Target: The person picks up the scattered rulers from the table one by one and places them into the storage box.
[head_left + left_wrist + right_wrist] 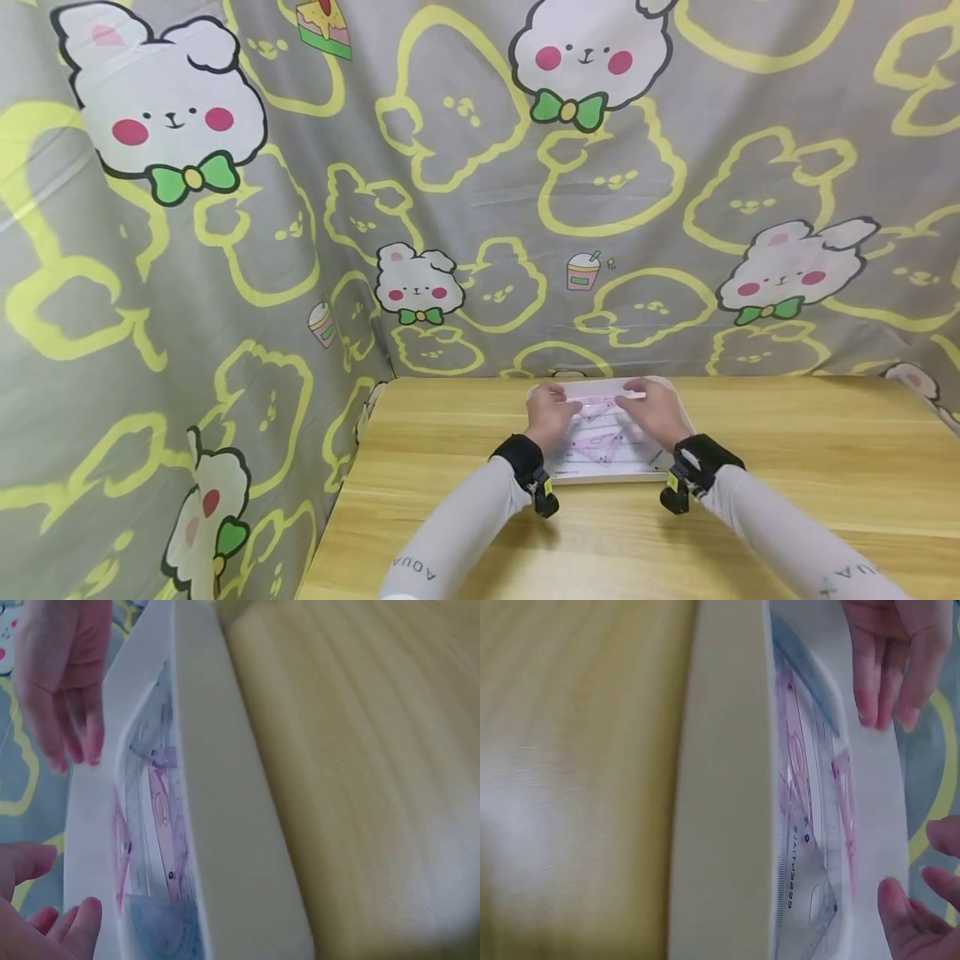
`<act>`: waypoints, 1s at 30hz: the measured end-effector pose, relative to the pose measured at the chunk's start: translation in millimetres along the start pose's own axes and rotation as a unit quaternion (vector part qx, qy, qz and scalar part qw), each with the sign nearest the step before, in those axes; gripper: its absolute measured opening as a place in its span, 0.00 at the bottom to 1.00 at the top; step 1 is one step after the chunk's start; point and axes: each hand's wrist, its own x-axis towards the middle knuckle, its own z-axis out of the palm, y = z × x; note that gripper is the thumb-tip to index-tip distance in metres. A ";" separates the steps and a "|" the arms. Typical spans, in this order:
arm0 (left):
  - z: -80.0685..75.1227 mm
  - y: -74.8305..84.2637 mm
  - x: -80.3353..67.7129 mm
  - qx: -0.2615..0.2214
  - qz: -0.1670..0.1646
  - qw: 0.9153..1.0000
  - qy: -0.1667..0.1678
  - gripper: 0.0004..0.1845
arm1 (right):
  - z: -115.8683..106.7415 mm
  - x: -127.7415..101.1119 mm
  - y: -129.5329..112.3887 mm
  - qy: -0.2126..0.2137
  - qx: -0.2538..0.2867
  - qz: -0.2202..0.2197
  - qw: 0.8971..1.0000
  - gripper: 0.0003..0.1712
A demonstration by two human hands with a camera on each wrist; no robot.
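Observation:
A white tray (611, 479) stands on the table, holding several clear and pink drawing tools. My left hand (550, 412) is over its far left part, and my right hand (660, 414) over the far right. In both wrist views the fingers are loosely bent, with nothing between them. Near the thumbs, a pink set square (845, 799) lies toward the tray's far wall. Another pink triangle tool (600, 447) lies closer to me. The left wrist view has a bluish protractor (161, 926) at the tray's left end. A clear set square (810, 877) shows mirrored print.
The wooden table (450, 517) extends around the tray. Behind it and to the left hangs a grey curtain (480, 208) with rabbit prints. Black wrist straps (517, 457) with small cameras sit on both wrists, over grey sleeves (465, 517).

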 end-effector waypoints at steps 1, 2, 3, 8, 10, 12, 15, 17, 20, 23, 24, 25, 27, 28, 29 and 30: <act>-1.1 -0.9 -1.8 -0.002 0.009 1.000 -0.009 0.19 | -1.3 -3.8 -1.3 -0.007 0.008 -0.003 1.000 0.24; -2.4 -1.9 -3.8 -0.005 0.017 1.000 -0.018 0.19 | -2.8 -7.9 -2.4 -0.015 0.015 -0.008 1.000 0.24; -4.0 -2.9 -5.9 -0.013 0.025 0.999 -0.030 0.20 | -4.2 -12.2 -3.6 -0.022 0.018 -0.012 1.000 0.24; -15.5 -5.0 -18.5 -0.038 0.064 0.992 -0.101 0.22 | -13.5 -35.8 -9.0 -0.041 0.017 -0.042 0.998 0.22; -21.2 -4.6 -25.1 -0.017 0.091 0.986 -0.139 0.21 | -17.5 -45.9 -11.6 -0.045 0.012 -0.059 0.997 0.20; -27.1 -4.1 -32.7 0.018 0.126 0.975 -0.183 0.21 | -21.6 -56.2 -14.0 -0.054 0.007 -0.080 0.995 0.19; -34.7 -2.8 -45.6 0.087 0.183 0.948 -0.247 0.22 | -27.3 -71.5 -15.2 -0.077 -0.001 -0.112 0.991 0.17; -38.6 -2.5 -54.3 0.144 0.215 0.924 -0.281 0.23 | -30.3 -81.5 -13.8 -0.101 -0.010 -0.137 0.985 0.17; -43.7 -2.4 -68.1 0.261 0.260 0.873 -0.320 0.24 | -32.5 -96.0 -8.2 -0.144 -0.028 -0.169 0.975 0.18; -47.7 -1.8 -84.1 0.380 0.306 0.809 -0.327 0.26 | -32.4 -111.2 -1.8 -0.192 -0.044 -0.202 0.959 0.16; -48.4 -1.6 -90.0 0.413 0.323 0.789 -0.320 0.27 | -31.6 -116.3 0.3 -0.203 -0.052 -0.214 0.954 0.15; -48.7 -1.2 -95.7 0.437 0.339 0.773 -0.309 0.27 | -30.5 -121.5 2.0 -0.213 -0.061 -0.226 0.949 0.14; -48.5 -2.0 -107.0 0.469 0.368 0.752 -0.281 0.29 | -27.9 -131.9 3.3 -0.224 -0.074 -0.250 0.939 0.13; -48.2 -2.7 -112.1 0.478 0.379 0.745 -0.270 0.29 | -26.4 -136.9 3.3 -0.227 -0.080 -0.259 0.935 0.13; -47.8 -4.0 -117.3 0.478 0.392 0.741 -0.263 0.30 | -24.7 -141.9 3.1 -0.226 -0.087 -0.267 0.933 0.13; -47.3 -5.2 -122.6 0.474 0.404 0.737 -0.261 0.30 | -23.4 -147.1 2.6 -0.224 -0.091 -0.271 0.932 0.14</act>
